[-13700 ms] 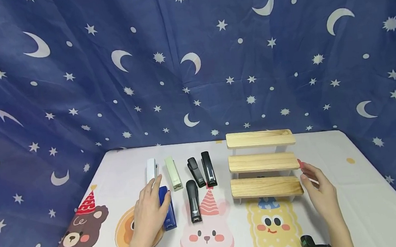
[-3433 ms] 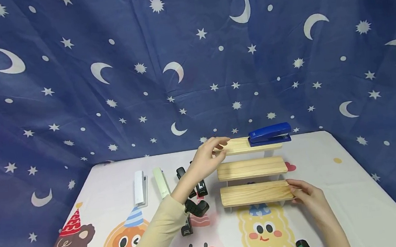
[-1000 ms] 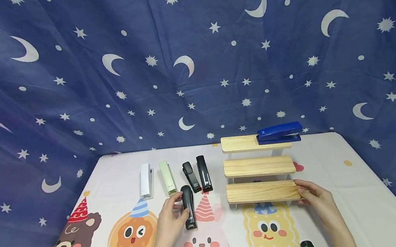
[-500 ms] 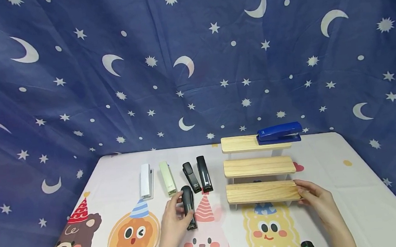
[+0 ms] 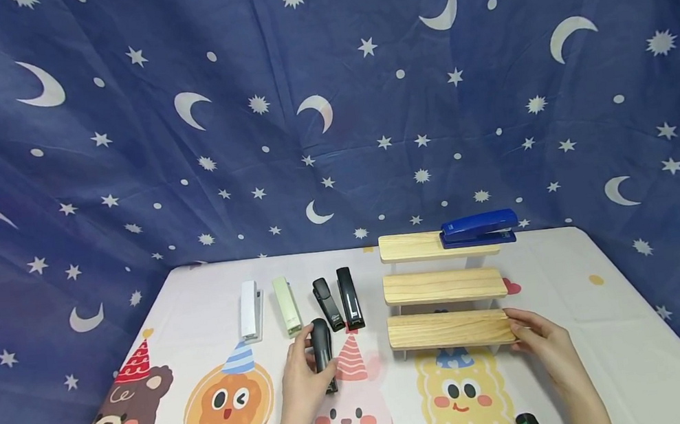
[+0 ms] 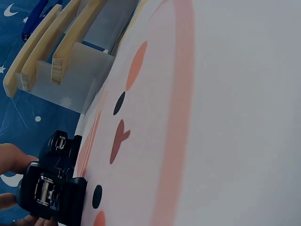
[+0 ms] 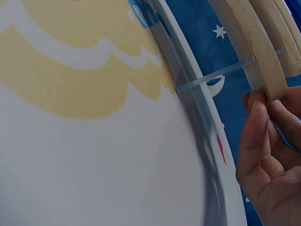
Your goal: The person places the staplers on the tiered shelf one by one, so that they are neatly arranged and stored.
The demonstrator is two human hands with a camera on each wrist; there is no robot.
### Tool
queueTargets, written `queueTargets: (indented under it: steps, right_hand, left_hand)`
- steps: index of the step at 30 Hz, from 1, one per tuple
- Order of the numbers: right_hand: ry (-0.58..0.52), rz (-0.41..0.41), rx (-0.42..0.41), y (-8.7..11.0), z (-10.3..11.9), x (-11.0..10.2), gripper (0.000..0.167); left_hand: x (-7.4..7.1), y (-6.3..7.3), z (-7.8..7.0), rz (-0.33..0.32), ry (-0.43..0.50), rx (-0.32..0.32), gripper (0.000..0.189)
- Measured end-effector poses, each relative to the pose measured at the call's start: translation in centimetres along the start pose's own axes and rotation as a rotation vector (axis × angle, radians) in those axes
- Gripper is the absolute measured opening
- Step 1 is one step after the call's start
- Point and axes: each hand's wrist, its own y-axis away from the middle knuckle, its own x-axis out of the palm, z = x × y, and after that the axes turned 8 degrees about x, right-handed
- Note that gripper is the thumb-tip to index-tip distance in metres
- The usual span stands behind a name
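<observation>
My left hand (image 5: pixel 305 381) grips a black stapler (image 5: pixel 321 344) by its sides, thumb on the near right and fingers at the far left. This stapler stands lengthwise on the tablecloth, and its front end (image 6: pixel 44 190) faces the left wrist camera, low over the cloth. At the stand's right, my right hand (image 5: pixel 547 349) pinches the end of the lowest wooden shelf (image 5: pixel 446 330); thumb and fingertips meet at that board's end (image 7: pixel 275 87) in the right wrist view. A blue stapler (image 5: pixel 480 226) lies sideways on the right part of the top shelf (image 5: pixel 409 247).
Left of the stand are a white stapler (image 5: pixel 250 310), a pale green stapler (image 5: pixel 287 305), a small black stapler (image 5: pixel 327 303) and a taller black stapler (image 5: pixel 350 297). The middle shelf (image 5: pixel 444 286) is wooden too. A starry blue curtain (image 5: pixel 336 171) hangs behind the table.
The blue stapler has gone from the table to the top shelf. My left hand has returned and closed further round the black stapler. My right hand has shifted to the lowest shelf's end.
</observation>
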Motion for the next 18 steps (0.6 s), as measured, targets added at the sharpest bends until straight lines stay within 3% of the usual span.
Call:
queueTargets:
  steps: [18]
  right_hand:
    - [-0.007,0.011,-0.036,0.02,-0.05,-0.06,0.048]
  left_hand:
    - [-0.09,-0.27,-0.03,-0.008,-0.006,-0.002,0.074]
